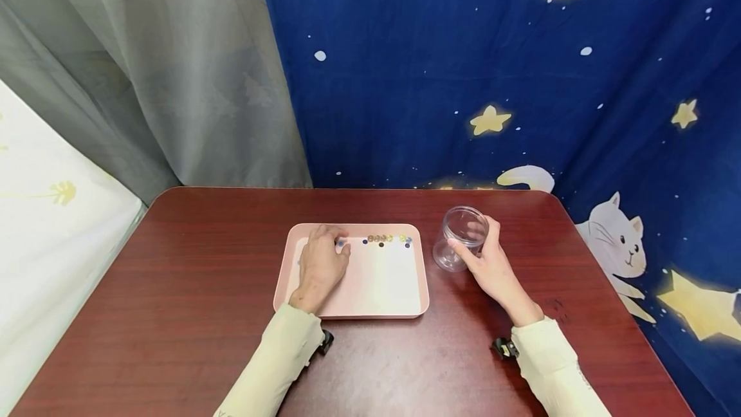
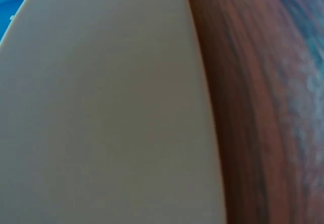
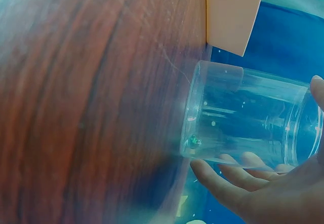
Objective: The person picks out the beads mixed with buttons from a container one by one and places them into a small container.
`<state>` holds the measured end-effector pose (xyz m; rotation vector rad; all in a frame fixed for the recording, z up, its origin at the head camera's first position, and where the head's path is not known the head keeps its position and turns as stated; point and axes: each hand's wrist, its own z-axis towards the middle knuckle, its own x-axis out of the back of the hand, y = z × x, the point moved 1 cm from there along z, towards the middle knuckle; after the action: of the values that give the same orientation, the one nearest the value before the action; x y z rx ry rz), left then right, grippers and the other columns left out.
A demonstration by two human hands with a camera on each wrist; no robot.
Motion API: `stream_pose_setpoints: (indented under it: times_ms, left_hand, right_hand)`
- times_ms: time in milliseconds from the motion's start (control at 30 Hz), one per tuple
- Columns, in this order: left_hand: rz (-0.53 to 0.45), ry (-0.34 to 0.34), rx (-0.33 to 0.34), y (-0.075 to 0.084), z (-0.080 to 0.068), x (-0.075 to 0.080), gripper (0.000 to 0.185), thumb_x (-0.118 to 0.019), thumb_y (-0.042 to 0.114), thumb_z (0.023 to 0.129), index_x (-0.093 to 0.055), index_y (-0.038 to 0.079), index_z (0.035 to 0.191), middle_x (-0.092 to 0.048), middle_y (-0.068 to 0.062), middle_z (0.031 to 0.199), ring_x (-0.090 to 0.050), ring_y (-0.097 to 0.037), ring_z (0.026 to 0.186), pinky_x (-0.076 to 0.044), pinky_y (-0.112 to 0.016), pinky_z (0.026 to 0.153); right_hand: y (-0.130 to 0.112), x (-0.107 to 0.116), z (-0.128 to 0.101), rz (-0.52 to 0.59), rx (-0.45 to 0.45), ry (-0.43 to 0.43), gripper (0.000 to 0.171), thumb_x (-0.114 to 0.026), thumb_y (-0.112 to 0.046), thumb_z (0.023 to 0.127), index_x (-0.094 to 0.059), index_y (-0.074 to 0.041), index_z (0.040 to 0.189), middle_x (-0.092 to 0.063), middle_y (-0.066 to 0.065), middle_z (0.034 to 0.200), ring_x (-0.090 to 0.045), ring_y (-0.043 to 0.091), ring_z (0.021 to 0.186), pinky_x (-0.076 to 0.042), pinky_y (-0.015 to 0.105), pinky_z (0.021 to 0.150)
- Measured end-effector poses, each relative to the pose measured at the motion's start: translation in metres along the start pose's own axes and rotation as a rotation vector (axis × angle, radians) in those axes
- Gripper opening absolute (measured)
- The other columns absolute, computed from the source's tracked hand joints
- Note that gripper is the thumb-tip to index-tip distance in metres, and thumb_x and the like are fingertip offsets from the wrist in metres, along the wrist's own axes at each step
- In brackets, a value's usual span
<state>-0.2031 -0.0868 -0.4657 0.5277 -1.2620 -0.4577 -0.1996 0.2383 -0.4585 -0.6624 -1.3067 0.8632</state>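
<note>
My right hand (image 1: pixel 489 269) grips a clear plastic jar (image 1: pixel 457 253) standing on the table just right of a pink tray (image 1: pixel 353 316). In the right wrist view, a small green bead (image 3: pixel 194 141) lies at the bottom of the jar, and the fingers (image 3: pixel 223 186) of that hand run along its side. Over the tray's left part is my left hand (image 1: pixel 321 262), fingers bent, with a gap between thumb and forefinger. A small blue bead (image 1: pixel 339 243) shows by that gap. Amber, yellow and dark beads (image 1: pixel 381 239) line the tray's far side.
The dark red wooden table (image 1: pixel 202 262) extends around the tray and jar. A blue star-patterned curtain (image 1: pixel 405 82) and a grey curtain (image 1: pixel 202 69) hang behind it. In the left wrist view, the tray's pale side (image 2: pixel 111 107) fills most of the picture.
</note>
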Motion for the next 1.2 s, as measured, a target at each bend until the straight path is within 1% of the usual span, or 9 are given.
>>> stream_pose_setpoints:
  times_ms: [267,400,533,733,933,1200]
  left_hand:
    - [-0.001,-0.015,-0.021,0.0003,-0.0020,-0.0003,0.022,-0.075,0.010,0.091,-0.076,0.005,0.112,-0.072,-0.011,0.125,-0.065,-0.032,0.118,-0.053,-0.052,0.093]
    - [-0.016,-0.021,-0.023,-0.0007,-0.0012,-0.0009,0.022,-0.075,0.009,0.091,-0.076,0.004,0.112,-0.071,-0.013,0.125,-0.064,-0.033,0.120,-0.053,-0.051,0.096]
    - [-0.028,-0.034,-0.017,-0.0012,-0.0003,-0.0010,0.022,-0.073,0.007,0.092,-0.075,0.003,0.113,-0.070,-0.015,0.124,-0.064,-0.034,0.118,-0.053,-0.050,0.097]
    - [-0.060,-0.062,0.002,-0.0022,-0.0002,-0.0012,0.021,-0.072,0.002,0.092,-0.075,0.001,0.113,-0.070,-0.018,0.118,-0.066,-0.034,0.112,-0.054,-0.049,0.097]
    - [-0.072,-0.054,-0.010,-0.0034,-0.0007,-0.0002,0.020,-0.072,-0.004,0.089,-0.075,-0.003,0.108,-0.070,-0.019,0.111,-0.070,-0.034,0.103,-0.057,-0.048,0.091]
    - [-0.058,-0.053,-0.016,-0.0035,-0.0004,0.0003,0.022,-0.073,-0.006,0.087,-0.076,-0.002,0.108,-0.071,-0.018,0.109,-0.070,-0.034,0.101,-0.057,-0.047,0.091]
  right_hand:
    - [0.0005,-0.0004,-0.0001,-0.004,-0.003,-0.001,0.080,-0.072,-0.029,0.099,-0.017,-0.009,0.153,-0.048,0.024,0.148,-0.054,0.041,0.137,-0.046,0.056,0.107]
    - [-0.0001,-0.0003,-0.0001,-0.005,-0.001,-0.001,0.080,-0.072,-0.029,0.099,-0.017,-0.008,0.153,-0.048,0.025,0.147,-0.054,0.041,0.137,-0.046,0.056,0.107]
    - [-0.0004,0.0002,0.0003,-0.001,0.000,-0.001,0.080,-0.072,-0.029,0.099,-0.017,-0.007,0.153,-0.048,0.025,0.147,-0.054,0.041,0.136,-0.046,0.056,0.107]
    - [0.0000,0.0003,0.0009,0.001,-0.003,-0.004,0.079,-0.071,-0.029,0.100,-0.017,-0.008,0.153,-0.048,0.025,0.147,-0.053,0.042,0.137,-0.046,0.057,0.108]
    - [0.0006,0.0000,0.0011,0.007,-0.005,-0.014,0.079,-0.071,-0.029,0.100,-0.017,-0.008,0.153,-0.046,0.025,0.148,-0.052,0.042,0.138,-0.045,0.058,0.110]
    - [0.0011,0.0002,0.0017,-0.018,-0.001,-0.005,0.078,-0.071,-0.029,0.100,-0.017,-0.007,0.152,-0.048,0.024,0.147,-0.054,0.040,0.136,-0.047,0.051,0.104]
